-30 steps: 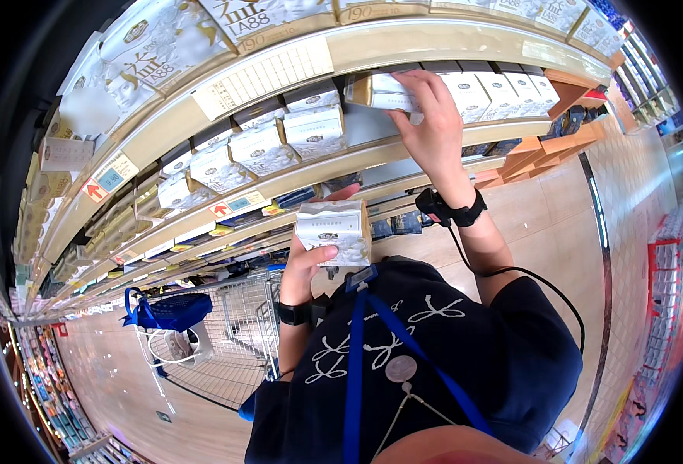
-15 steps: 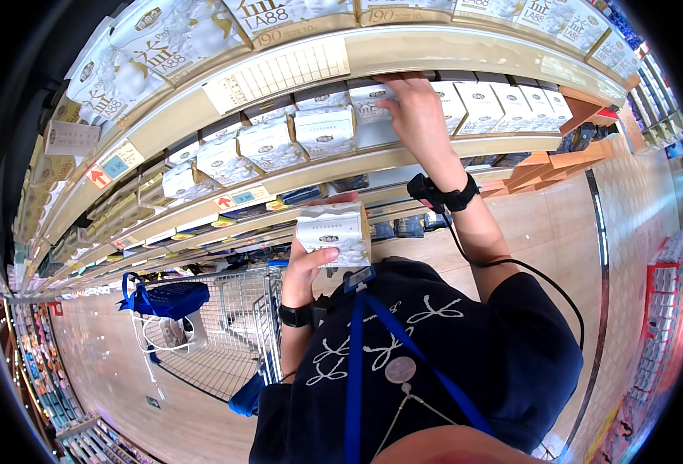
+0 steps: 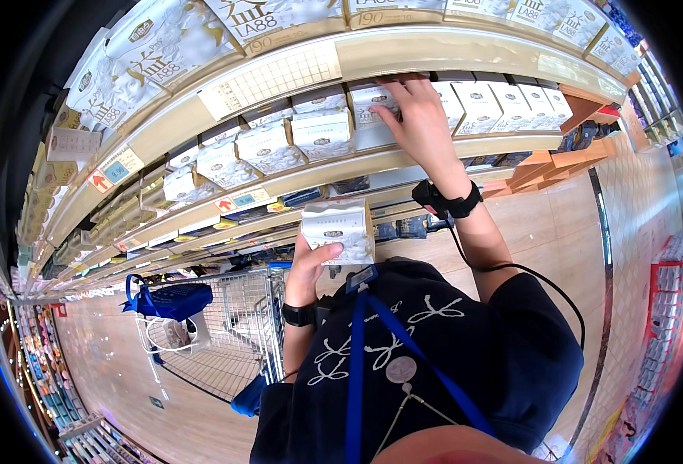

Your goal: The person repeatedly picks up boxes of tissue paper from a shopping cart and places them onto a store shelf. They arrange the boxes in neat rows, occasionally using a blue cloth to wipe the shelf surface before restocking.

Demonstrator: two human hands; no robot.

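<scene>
My left hand (image 3: 313, 267) holds a white carton pack (image 3: 337, 230) up in front of my chest, fingers wrapped around its lower edge. My right hand (image 3: 416, 120) reaches up to the shelf and lies flat against another white carton pack (image 3: 370, 110) in the row there, fingers spread over its front and top. I cannot tell whether that hand grips the pack. Both wrists carry black bands, and a black cable runs from the right one down to my dark shirt.
Rows of white carton packs (image 3: 268, 145) fill the beige shelf (image 3: 341, 164), with larger white packages (image 3: 148, 46) above. A wire shopping trolley (image 3: 229, 332) with a blue bag (image 3: 170, 300) stands at my left. Wooden flooring stretches right.
My right hand has slid leftward along the shelf row to a pack further left. The left hand keeps its carton in the same place.
</scene>
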